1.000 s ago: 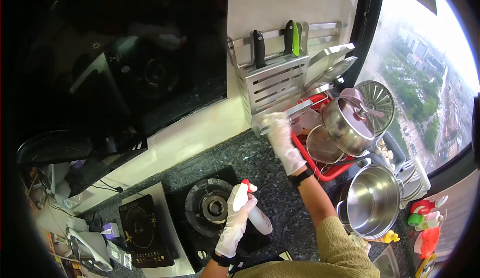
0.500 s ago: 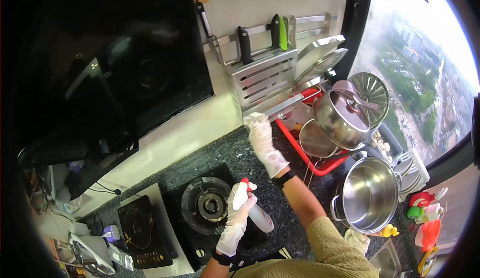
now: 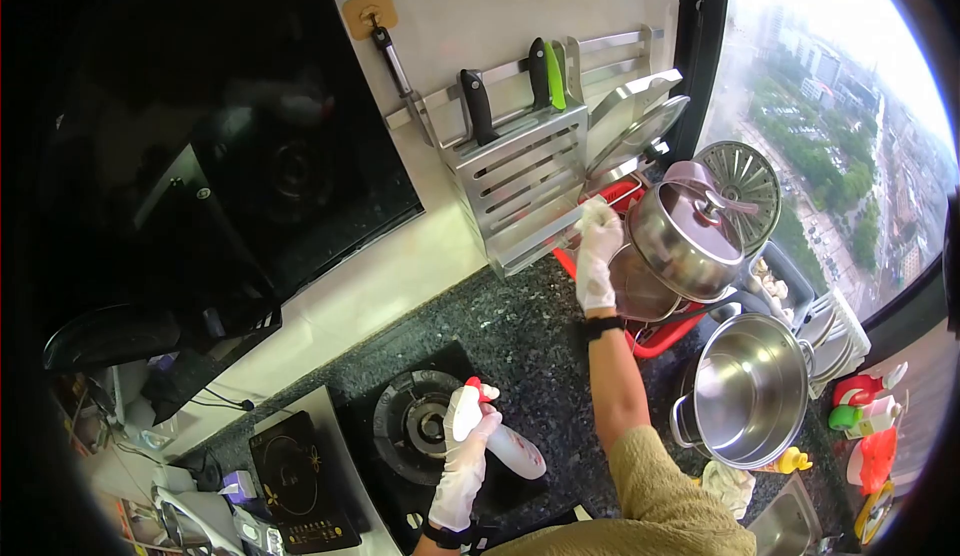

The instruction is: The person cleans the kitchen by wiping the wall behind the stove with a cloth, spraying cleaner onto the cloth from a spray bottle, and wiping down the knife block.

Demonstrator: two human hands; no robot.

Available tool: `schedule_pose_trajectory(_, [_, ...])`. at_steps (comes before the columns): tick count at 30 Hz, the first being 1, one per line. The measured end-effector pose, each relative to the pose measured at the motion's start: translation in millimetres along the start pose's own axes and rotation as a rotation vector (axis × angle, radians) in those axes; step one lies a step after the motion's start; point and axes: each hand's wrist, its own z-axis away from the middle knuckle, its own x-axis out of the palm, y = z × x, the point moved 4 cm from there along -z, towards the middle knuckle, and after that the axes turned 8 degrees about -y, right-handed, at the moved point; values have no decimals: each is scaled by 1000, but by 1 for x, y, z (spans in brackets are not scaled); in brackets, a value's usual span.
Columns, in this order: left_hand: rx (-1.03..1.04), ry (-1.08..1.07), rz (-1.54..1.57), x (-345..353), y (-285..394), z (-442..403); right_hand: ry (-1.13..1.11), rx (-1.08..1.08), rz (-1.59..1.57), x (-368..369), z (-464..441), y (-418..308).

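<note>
My left hand [image 3: 464, 461], in a thin white glove, is wrapped round the neck of a white spray bottle [image 3: 517, 453] with a red trigger. It holds the tilted bottle beside the gas burner [image 3: 413, 426]. My right hand [image 3: 600, 241], gloved too, is closed at the right end of the lower rail of a slatted metal knife rack [image 3: 530, 171]. What its fingers hold, if anything, is hidden. Just right of it are a stainless pot with a glass lid [image 3: 690, 241] and a red tray [image 3: 665, 336] under the pots.
A large open steel pot [image 3: 750, 391] stands to the right, near a crumpled cloth [image 3: 728, 488] and the sink [image 3: 785, 526]. An induction cooker [image 3: 300, 481] sits at the left. Knives with black handles [image 3: 478, 106] stand in the rack. A dark range hood [image 3: 220, 156] overhangs the left side.
My right hand has moved right along the rack's lower rail, from its left end to its right end. My left hand still grips the spray bottle near the burner.
</note>
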Motion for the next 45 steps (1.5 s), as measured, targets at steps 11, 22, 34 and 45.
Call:
schedule_pose_trajectory(11, [3,-25,40,18,6,-3,-110,-165,-153,48,90,-8])
schedule_pose_trajectory(22, [-20,-15,16,19,2,1,-187,-29,-235,73,144,-10])
schedule_pose_trajectory(34, [4,22,13,1,8,16,93,43,-6,5,-6,-4])
schedule_pose_trajectory(45, [-1,-11,55,18,9,7,-486,-40,-251,50,63,-27])
